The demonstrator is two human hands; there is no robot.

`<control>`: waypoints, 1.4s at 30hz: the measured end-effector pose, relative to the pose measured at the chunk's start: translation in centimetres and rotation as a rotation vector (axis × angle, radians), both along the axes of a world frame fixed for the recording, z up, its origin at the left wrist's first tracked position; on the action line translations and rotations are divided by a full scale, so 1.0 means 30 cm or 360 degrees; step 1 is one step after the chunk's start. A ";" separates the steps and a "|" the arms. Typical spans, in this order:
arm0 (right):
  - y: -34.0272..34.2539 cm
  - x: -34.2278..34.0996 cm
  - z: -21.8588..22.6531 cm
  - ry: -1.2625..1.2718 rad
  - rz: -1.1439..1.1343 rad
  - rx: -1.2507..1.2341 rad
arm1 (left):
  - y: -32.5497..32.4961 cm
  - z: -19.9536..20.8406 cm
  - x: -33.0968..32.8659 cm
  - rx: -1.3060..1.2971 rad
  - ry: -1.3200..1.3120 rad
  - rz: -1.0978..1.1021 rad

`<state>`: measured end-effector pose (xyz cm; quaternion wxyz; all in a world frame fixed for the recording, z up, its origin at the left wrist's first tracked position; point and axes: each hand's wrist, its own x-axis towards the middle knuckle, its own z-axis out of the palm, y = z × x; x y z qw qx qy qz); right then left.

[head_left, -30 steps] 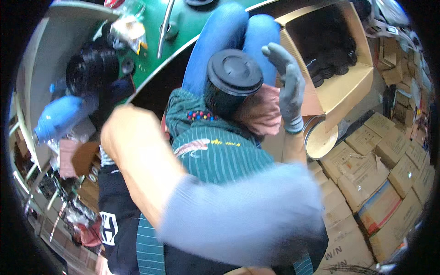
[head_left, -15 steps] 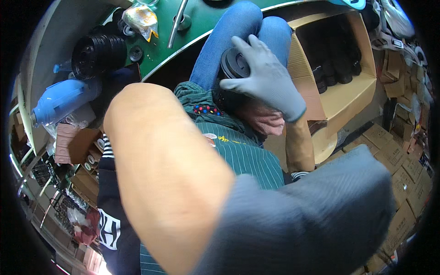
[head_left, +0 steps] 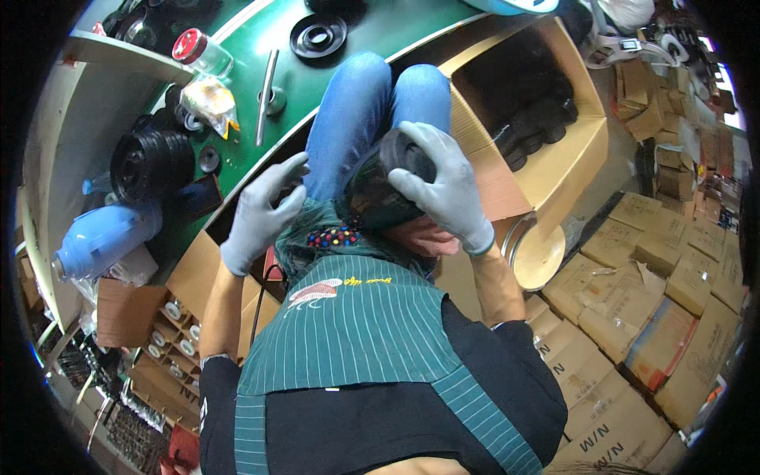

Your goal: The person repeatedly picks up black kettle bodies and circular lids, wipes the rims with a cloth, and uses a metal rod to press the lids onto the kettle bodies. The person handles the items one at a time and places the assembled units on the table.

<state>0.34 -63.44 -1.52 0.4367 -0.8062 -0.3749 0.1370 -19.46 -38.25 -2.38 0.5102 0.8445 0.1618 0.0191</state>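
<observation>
My right hand, in a grey glove, holds a black round part with a ringed end over my lap. Its thumb and fingers curve around the part's side; the lower portion blends into dark material on my lap. To the left, my gloved left hand is raised beside my thigh with fingers bent and apart, holding nothing that shows. A green striped apron covers my front, and a band of coloured beads lies by my lap.
An open cardboard box with black parts stands right of my knees. On the green table are a metal rod, a black ringed disc and a red-lidded jar. A blue bottle is left; cartons fill the right.
My left arm has swung back from across my body, close to the camera, to the left of my lap. The right hand still holds the black round part. The view has shifted.
</observation>
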 end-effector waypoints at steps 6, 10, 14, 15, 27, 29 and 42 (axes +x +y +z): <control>-0.082 0.066 0.052 0.0536 -0.0434 0.0259 | -0.059 -0.177 -0.007 -0.0017 -0.0607 -0.0232; -0.103 0.086 0.027 0.0441 -0.0311 0.0506 | -0.124 -0.238 0.112 -0.0355 -0.1150 -0.0187; -0.129 0.086 -0.004 0.1377 -0.0430 0.0723 | -0.121 -0.158 0.202 -0.0055 -0.1542 -0.0222; -0.143 0.096 -0.006 0.1911 -0.0499 0.0832 | -0.117 -0.118 0.204 0.0076 -0.1534 -0.0228; 0.116 0.047 0.460 -0.0842 0.0388 0.0141 | -0.266 -0.111 0.275 -0.2769 -0.0029 0.0683; 0.123 0.070 0.482 -0.0860 0.0992 0.0072 | -0.240 -0.244 0.240 -0.2483 0.0049 0.0159; 0.221 -0.084 0.533 -0.0863 0.2124 0.0341 | -0.146 -0.071 0.155 -0.2358 0.1237 -0.0333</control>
